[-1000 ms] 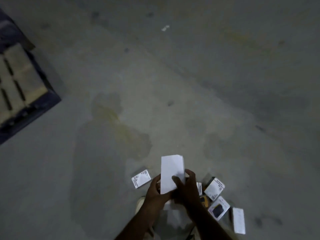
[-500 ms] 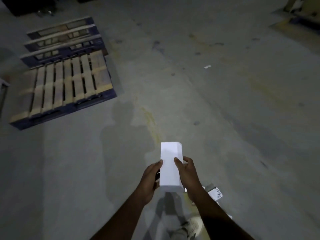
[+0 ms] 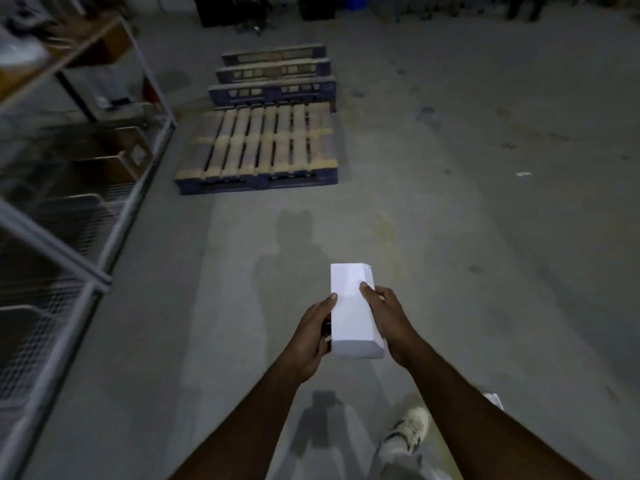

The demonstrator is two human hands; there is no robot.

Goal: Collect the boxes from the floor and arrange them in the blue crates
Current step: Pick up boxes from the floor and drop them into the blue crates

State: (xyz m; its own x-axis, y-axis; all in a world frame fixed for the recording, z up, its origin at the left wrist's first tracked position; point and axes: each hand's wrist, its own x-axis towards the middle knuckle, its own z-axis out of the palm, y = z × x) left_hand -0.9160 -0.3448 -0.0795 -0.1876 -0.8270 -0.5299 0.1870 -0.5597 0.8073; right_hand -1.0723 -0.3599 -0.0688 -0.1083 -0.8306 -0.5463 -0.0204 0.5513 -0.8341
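Box (image 3: 353, 310) underside — fingers hidden

single head view, looks forward and down over floor (image 3: 450, 237); pallet (image 3: 263, 143) ahead, racking (image 3: 86, 216) left.

Both hands, the left hand (image 3: 313, 336) and the right hand (image 3: 388, 323), are taken up gripping a white box (image 3: 351, 311) between them. Ahead of them the concrete floor (image 3: 467, 220) lies open up to a wooden pallet (image 3: 263, 143), with more pallets (image 3: 273, 81) lined up behind it. To their left a metal shelving rack (image 3: 69, 209) walls off that side. Right of them the floor is open.
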